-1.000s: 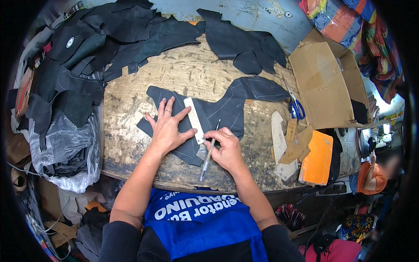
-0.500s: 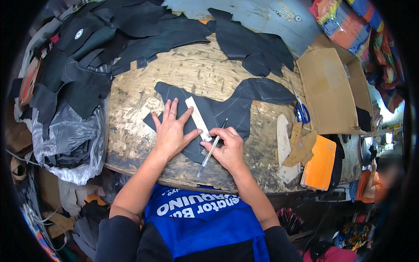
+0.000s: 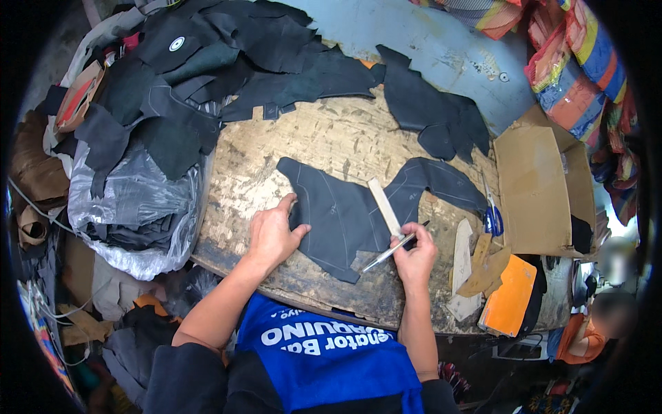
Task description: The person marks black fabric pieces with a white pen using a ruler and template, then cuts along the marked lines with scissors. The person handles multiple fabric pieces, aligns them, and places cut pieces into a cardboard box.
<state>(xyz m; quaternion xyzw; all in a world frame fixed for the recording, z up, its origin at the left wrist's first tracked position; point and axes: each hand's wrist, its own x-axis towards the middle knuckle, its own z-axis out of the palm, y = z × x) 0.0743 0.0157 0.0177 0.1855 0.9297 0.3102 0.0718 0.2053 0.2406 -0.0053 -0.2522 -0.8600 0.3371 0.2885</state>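
Note:
A dark leather piece (image 3: 345, 214) with pale drawn lines lies flat on the worn wooden table. At its left edge is my left hand (image 3: 274, 234), thumb and forefinger apart and touching the leather; the other fingers are partly hidden. My right hand (image 3: 416, 257) is closed at the piece's lower right side. It holds a pen (image 3: 387, 256), tip toward the lower left, together with a narrow whitish strip (image 3: 384, 205) that points up and away over the leather. Whether the strip touches the leather I cannot tell.
Dark leather scraps (image 3: 289, 83) are heaped at the far left, above a clear plastic bag (image 3: 131, 221) of offcuts. At right are blue-handled scissors (image 3: 493, 219), a cardboard box (image 3: 534, 190), pale and brown templates (image 3: 486, 269) and an orange sheet (image 3: 508, 297). A person sits farther right.
My left hand has left the strip for the leather's left edge. My right hand has moved right, carrying strip and pen. The leather has turned slightly, and the view has shifted.

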